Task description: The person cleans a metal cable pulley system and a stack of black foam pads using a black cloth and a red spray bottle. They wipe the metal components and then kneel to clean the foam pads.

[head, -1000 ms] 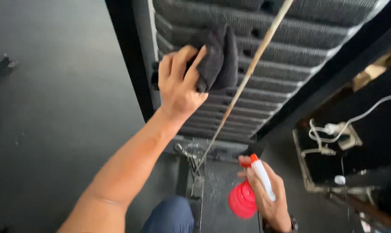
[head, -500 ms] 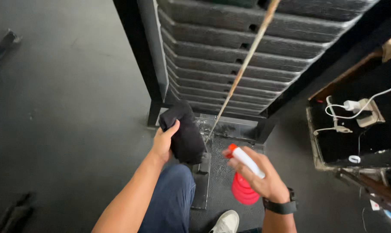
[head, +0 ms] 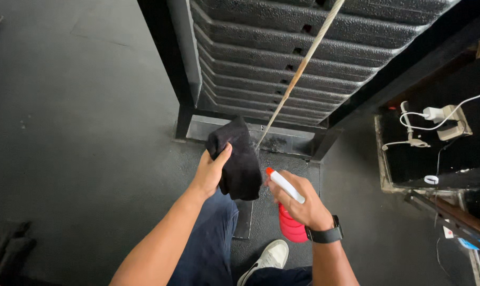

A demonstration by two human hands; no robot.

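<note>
Red spray bottle [head: 292, 225] (mostly hidden) in right hand [head: 302, 202].

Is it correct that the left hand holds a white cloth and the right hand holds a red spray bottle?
Not quite. The head view shows the cloth in the left hand is black, not white. The right hand does hold the red spray bottle.

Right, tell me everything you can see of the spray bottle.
The spray bottle has a red, ribbed plastic body and a white trigger head with an orange-red nozzle tip. The right hand grips it around the neck, hiding much of it. It is tilted, nozzle pointing up and left towards the black cloth, above the dark floor.
</note>
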